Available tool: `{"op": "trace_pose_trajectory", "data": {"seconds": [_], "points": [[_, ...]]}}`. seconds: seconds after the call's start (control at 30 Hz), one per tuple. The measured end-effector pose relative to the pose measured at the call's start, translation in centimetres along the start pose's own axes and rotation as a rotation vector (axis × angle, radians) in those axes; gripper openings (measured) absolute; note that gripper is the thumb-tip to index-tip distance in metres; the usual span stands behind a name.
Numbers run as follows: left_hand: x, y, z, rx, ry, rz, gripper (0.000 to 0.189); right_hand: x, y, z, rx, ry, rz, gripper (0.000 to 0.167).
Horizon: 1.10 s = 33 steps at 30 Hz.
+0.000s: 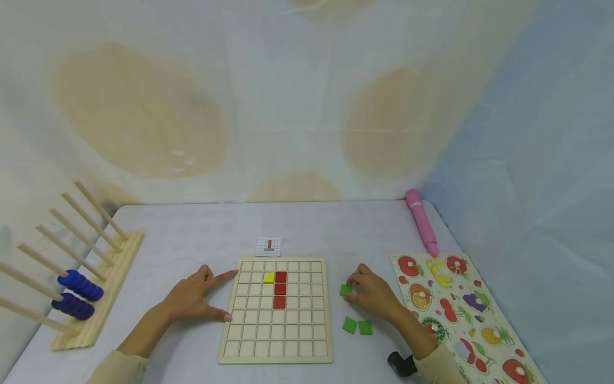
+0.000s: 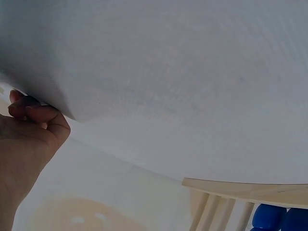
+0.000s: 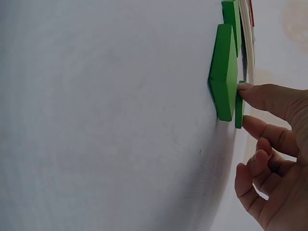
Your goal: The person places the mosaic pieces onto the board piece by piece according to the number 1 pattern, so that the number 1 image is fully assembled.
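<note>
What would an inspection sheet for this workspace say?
Surface: white tabletop, no spill seen.
Job's things: grid board with a yellow piece and three red tiles; pattern card beyond it; two green tiles loose.
Clutter: left, peg rack with blue beads; right, fruit board, pink pen-like object, black object.
Hands: left hand touches the board's left edge; right hand pinches another green tile.
Cables: nothing seen.
Surroundings: pale backdrop, tan spots.

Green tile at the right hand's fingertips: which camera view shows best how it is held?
The right wrist view: the green tile appears close up, though edge-on, with the right hand's thumb and a finger on it. The head view shows it small, partly covered by fingers. The left wrist view doesn't show it.
</note>
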<state>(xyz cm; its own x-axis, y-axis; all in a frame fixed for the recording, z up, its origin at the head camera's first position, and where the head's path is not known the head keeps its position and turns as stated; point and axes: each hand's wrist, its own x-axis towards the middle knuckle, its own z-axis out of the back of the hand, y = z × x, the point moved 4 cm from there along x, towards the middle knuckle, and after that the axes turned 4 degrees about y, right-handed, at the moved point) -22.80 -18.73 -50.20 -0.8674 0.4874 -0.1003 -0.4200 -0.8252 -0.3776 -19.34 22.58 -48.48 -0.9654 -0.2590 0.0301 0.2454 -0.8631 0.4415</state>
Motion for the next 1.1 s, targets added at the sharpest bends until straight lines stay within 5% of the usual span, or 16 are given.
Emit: {"op": "trace_pose_trajectory", "data": {"seconds": [0.23, 0.6, 0.93, 1.1], "points": [[0.1, 0.1, -0.2, 0.006, -0.008, -0.007, 0.104, -0.1, 0.2, 0.2, -0.017, -0.034, 0.013, 0.023], [-0.1, 0.0, -0.1, 0.009, -0.01, 0.005, 0.105, 0.2, 2.6, -0.2, 0.142, 0.011, -0.008, 0.021], [0.0, 0.3, -0.6, 0.018, -0.007, 0.005, 0.105, 0.5, 6.1, -1.4, 0.13, 0.079, 0.178, 0.02], [0.1, 0.4, -0.6, 0.023, -0.017, -0.004, 0.105, 0.8, 8.2, -2.0, 0.143, 0.136, 0.195, 0.021]]}}
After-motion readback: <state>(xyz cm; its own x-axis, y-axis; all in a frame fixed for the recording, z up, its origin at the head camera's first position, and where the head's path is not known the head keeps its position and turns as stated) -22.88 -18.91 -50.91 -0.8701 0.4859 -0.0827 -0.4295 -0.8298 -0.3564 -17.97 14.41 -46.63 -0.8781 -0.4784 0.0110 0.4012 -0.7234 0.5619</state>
